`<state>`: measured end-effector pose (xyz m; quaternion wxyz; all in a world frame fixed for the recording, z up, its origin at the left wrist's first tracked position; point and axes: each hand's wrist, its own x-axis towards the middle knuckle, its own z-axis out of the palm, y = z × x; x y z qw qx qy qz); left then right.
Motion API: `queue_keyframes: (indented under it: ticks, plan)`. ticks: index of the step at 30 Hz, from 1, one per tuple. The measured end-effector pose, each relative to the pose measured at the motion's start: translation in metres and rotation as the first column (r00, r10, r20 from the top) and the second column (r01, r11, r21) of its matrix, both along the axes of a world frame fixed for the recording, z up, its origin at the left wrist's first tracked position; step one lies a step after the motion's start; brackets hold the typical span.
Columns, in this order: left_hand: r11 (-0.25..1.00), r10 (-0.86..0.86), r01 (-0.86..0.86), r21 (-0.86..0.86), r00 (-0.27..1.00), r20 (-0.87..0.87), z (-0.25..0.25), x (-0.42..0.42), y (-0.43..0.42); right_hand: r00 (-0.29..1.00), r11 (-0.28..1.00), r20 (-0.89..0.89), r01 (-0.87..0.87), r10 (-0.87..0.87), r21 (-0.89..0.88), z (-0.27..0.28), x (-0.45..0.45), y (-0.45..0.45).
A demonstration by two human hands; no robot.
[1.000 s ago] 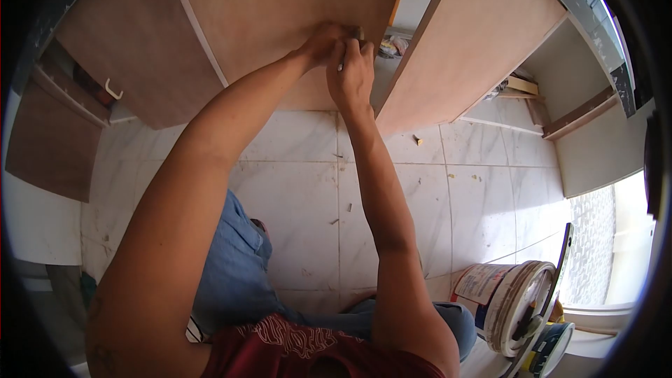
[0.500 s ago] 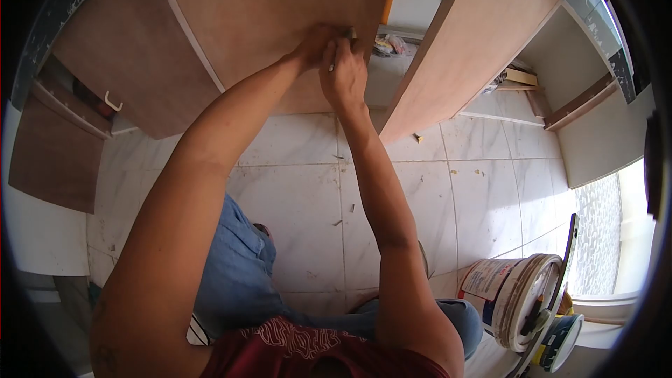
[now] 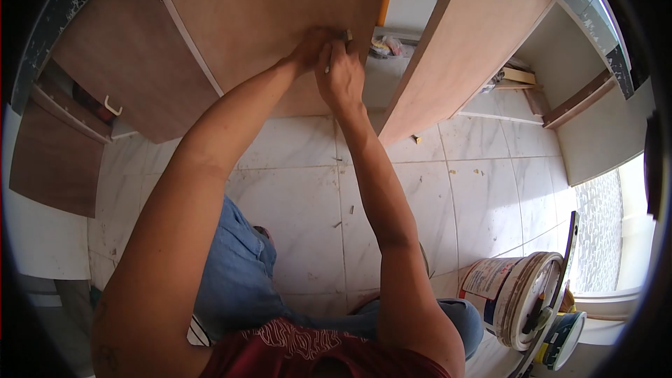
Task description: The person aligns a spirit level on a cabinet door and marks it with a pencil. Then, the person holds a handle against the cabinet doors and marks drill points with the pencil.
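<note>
My left hand (image 3: pixel 313 49) is against a brown wooden cabinet door (image 3: pixel 266 7), near its right edge. Its fingers are closed and partly hidden; a small, light-coloured piece (image 3: pixel 347 34) shows at their tips, too small to name. Right beside it, my right hand (image 3: pixel 341 77) is closed, with a thin pencil-like stick (image 3: pixel 327 68) poking out from the fingers toward me. The two hands touch or overlap at the fingertips. What lies between them and the door is hidden.
Another wooden door (image 3: pixel 441 56) stands ajar to the right, with a plastic bag (image 3: pixel 386 46) inside the cabinet. A white bucket (image 3: pixel 514 301), a long level-like bar (image 3: pixel 560 287) and a smaller tub (image 3: pixel 563 341) stand at lower right. Debris dots the tiled floor (image 3: pixel 280 196).
Both hands stay at the same place on the door, with my right hand shifted very slightly left. The view has tilted a little.
</note>
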<state>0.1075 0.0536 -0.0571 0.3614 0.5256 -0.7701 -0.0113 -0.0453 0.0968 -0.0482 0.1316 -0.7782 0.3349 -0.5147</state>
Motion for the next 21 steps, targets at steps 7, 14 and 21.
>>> queue_keyframes:
  ticks: [7, 14, 21]
  plan:
    - [0.998, -0.057, 0.056, -0.009, 0.990, -0.133, -0.014, 0.007, -0.010, 1.000, 1.000, 0.001, 0.024, -0.024, -0.008, -0.002, 0.004, -0.001]
    - [1.000, -0.009, 0.007, -0.019, 0.995, -0.099, -0.013, 0.008, -0.012, 1.000, 1.000, 0.001, 0.011, -0.011, 0.026, -0.001, 0.000, -0.001]
    - [0.980, -0.049, 0.113, 0.162, 0.933, -0.355, -0.001, -0.006, 0.001, 0.951, 0.988, 0.296, -0.053, 0.095, -0.146, -0.017, -0.015, 0.012]
